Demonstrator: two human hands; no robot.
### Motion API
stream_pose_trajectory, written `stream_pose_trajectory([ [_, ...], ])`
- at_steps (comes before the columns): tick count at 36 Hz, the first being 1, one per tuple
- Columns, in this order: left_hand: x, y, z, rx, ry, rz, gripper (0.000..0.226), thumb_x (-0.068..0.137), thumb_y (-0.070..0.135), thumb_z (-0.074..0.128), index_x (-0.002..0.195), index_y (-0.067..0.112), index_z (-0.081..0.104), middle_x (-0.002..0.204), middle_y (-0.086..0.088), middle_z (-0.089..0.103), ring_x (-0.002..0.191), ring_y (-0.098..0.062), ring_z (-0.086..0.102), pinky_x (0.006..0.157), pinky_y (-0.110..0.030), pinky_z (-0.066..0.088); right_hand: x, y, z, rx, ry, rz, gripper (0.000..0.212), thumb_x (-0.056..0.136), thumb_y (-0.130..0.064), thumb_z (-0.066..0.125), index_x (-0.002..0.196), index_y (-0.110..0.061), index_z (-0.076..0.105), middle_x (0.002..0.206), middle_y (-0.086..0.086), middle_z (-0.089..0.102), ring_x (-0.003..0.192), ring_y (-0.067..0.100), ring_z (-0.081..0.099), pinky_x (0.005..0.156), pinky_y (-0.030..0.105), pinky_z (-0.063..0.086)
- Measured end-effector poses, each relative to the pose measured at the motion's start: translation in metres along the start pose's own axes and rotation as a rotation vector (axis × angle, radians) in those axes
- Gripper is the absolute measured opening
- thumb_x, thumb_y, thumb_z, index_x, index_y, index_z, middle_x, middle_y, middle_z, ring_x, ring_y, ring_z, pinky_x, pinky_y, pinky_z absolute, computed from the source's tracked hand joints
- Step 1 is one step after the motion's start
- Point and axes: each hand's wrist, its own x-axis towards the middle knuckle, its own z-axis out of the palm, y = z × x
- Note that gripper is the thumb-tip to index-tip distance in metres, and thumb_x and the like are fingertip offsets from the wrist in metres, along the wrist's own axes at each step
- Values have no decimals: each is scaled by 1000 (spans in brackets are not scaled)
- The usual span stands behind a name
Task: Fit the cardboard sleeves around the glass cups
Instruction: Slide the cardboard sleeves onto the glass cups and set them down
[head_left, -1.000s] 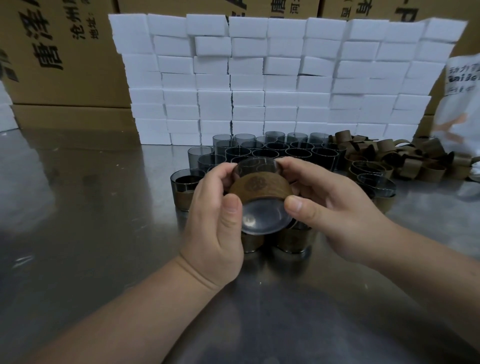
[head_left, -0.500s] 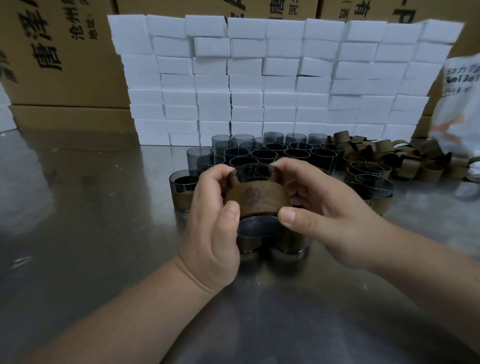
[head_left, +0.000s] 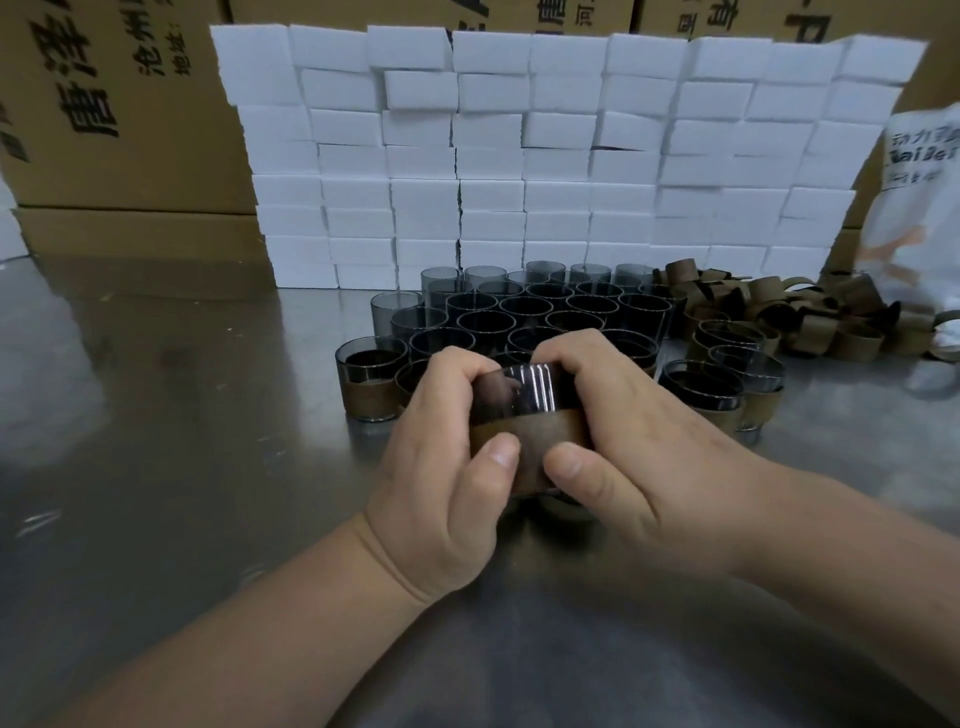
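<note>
A smoky glass cup with a brown cardboard sleeve around its lower half is gripped between both hands just above the metal table. My left hand curls round its left side, thumb on the sleeve. My right hand curls round its right side, thumb also on the sleeve. Behind them stands a cluster of bare glass cups. Sleeved cups stand at the left and at the right. A heap of loose cardboard sleeves lies at the back right.
A wall of white foam blocks stands behind the cups, with big cardboard cartons behind it. A white printed bag is at the right edge. The steel table stretches left and toward me.
The cup was tilted with its base toward me; now it is upright and lower, and both thumbs have closed together on the sleeve, which sits round the lower half.
</note>
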Motion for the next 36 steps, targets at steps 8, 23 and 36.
stream_pose_trajectory([
  [8,0,1,-2,79,-50,44,33,81,33,34,84,3,47,74,-9,49,66,-21,48,58,-36,38,-1,3,0,-31,47,-63,69,85,-69,11,103,-11,44,91,-5,38,76,-3,37,72,7,31],
  [23,1,6,-4,74,-84,15,39,81,32,35,77,-4,49,67,-15,52,59,-28,49,51,-44,39,-2,6,5,-80,143,-97,55,86,-69,10,91,-21,37,77,-14,32,67,-5,33,58,14,26],
  [36,1,9,-4,81,-84,11,42,82,32,35,75,-5,54,65,-14,55,56,-24,51,49,-39,38,-2,4,6,-68,191,-116,63,91,-62,12,87,-9,47,77,-3,44,65,8,38,56,18,33],
])
